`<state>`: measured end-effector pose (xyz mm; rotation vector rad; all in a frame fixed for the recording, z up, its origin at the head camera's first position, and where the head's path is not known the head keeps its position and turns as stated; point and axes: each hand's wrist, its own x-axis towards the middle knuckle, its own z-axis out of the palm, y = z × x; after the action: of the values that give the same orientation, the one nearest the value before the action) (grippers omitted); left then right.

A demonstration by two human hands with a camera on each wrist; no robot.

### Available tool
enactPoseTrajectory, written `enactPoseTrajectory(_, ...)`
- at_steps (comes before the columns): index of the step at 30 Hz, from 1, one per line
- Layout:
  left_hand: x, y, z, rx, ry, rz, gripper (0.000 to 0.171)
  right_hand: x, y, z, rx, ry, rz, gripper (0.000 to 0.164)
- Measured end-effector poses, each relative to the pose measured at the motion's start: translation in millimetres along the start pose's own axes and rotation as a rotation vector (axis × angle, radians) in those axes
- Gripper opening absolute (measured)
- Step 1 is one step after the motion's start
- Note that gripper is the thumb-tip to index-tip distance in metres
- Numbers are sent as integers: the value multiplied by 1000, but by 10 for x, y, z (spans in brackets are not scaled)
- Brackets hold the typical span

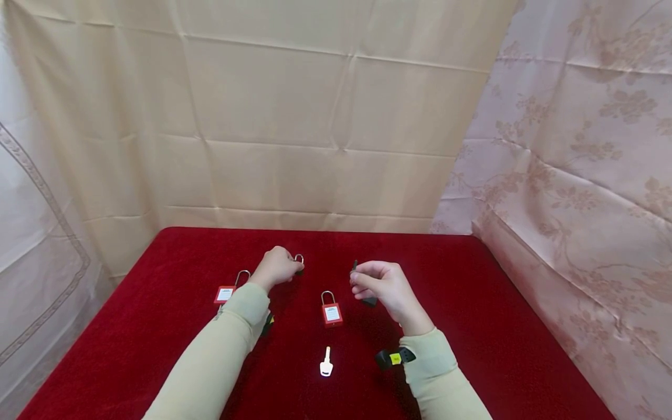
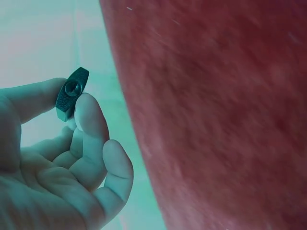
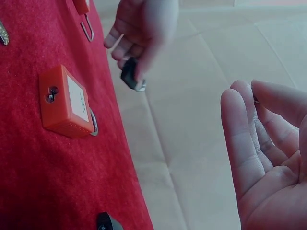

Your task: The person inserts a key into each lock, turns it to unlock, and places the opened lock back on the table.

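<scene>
My left hand [image 1: 278,267] pinches a small black padlock [image 2: 65,102] between thumb and fingers, above the table. Its keyhole end shows in the left wrist view, and its metal shackle stands up in the head view. Over the table's right half, my right hand [image 1: 385,289] pinches a slim dark object [image 1: 354,265] at its fingertips. Fingers hide most of that object, so its kind is unclear. Between the hands lies a red padlock [image 1: 332,314] with a white label. In front of it is a silver key [image 1: 326,364].
Another red padlock [image 1: 224,294], its shackle raised, lies left of my left forearm. A dark block-like thing [image 1: 370,301] rests on the table beneath my right hand, partly covered. Red cloth covers the table [image 1: 462,361]; pale curtains [image 1: 315,116] hang behind it.
</scene>
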<state>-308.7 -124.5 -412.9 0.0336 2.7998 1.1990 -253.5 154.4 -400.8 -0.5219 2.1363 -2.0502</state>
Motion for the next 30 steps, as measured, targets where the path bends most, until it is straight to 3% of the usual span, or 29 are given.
enactPoseTrajectory(6, -55, 158, -10, -50, 6, 31, 23, 4, -4, 20, 8, 3, 1, 21)
enactPoseTrajectory(16, -248, 448, -38, -242, 42, 144, 15, -2, -32, 21, -12, -4, 0, 23)
enactPoseTrajectory(30, -464, 549, 14, -409, 92, 290, 14, -16, -21, -2, -21, -17, 8, 28)
